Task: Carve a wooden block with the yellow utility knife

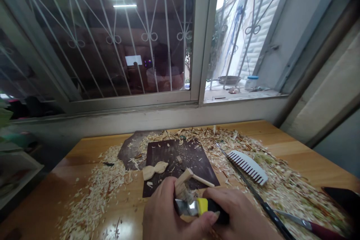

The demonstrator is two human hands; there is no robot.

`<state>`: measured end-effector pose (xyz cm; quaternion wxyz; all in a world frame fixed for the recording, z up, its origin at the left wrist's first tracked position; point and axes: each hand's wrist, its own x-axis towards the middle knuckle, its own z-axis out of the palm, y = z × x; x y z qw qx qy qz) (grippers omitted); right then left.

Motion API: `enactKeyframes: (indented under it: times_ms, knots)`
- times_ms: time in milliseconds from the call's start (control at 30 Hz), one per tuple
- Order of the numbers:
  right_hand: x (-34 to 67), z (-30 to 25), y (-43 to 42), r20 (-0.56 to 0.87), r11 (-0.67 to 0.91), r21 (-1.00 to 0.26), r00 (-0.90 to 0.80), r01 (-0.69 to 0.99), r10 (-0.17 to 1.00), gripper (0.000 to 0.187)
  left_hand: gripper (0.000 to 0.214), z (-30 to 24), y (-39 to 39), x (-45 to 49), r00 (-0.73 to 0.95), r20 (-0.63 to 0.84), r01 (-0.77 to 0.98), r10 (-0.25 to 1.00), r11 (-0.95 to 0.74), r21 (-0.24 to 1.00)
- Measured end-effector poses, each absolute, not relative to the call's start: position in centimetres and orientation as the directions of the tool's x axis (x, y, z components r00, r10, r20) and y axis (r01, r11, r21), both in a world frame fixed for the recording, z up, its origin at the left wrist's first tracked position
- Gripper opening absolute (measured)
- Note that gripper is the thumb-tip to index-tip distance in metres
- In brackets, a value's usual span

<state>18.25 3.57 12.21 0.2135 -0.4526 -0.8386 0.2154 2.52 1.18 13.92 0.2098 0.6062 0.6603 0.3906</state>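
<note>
I see the left hand point(161, 208) pinching a pale wood block point(183, 180) by the dark mat's point(157, 153) near edge, seemingly to steady it against the yellow-and-black knife point(203, 206) clasped in the right hand point(239, 210).

A pale, squared wooden block point(184, 182) tilts up beside a shiny-bladed, yellow-and-black knife point(202, 206).
</note>
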Motion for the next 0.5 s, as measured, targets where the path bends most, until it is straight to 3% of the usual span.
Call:
enactKeyframes:
  times_ms: [267,500]
  knots:
    - [17.2,10.4,4.0,0.268,0.488,-0.492,-0.407,0.722,0.873,0.017,0.048,13.6,1.4,2.4,-0.178,0.196,0.612,0.964,-0.047,0.789]
    - [17.2,9.3,4.3,0.371,0.507,-0.464,-0.360,0.727,0.856,0.022,0.044,13.2,1.7,2.2,-0.128,0.096,0.430,0.987,-0.032,0.902]
